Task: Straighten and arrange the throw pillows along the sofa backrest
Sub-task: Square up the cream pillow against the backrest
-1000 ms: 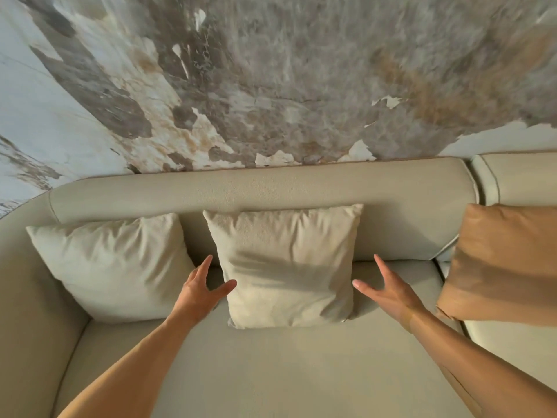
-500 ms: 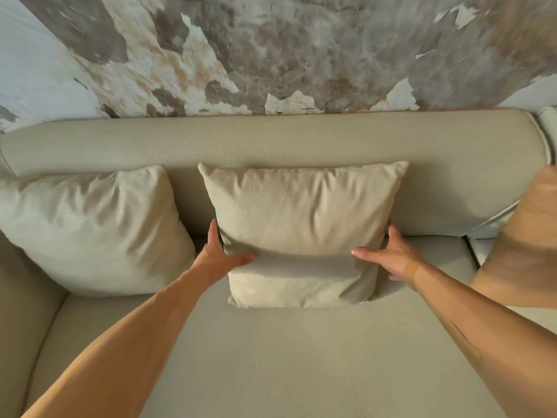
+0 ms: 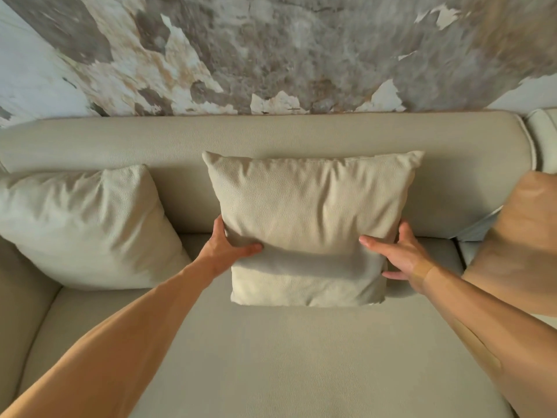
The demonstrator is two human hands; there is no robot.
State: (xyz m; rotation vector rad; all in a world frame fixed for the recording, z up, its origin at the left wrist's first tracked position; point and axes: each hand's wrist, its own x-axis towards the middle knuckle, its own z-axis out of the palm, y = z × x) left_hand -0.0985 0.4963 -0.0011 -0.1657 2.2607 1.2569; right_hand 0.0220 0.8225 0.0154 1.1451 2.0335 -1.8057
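A: What cloth do I have on the middle pillow?
B: Matt beige, fine pebbled grain, softly creased. The sofa looks the same, stretched smooth.
A: I see the right pillow as tan, smoother, with a slight sheen. The wall is rough, its paint peeling.

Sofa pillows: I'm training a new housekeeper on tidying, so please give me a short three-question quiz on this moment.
1. True or false: both hands grip the middle pillow by its sides.
2. Which pillow is tan rather than beige? A) the left pillow B) the middle one C) the right pillow
3. What does the middle pillow's top edge lean against?

Key
1. True: the left hand and right hand each clasp a side, thumbs on the front.
2. C.
3. The sofa backrest.
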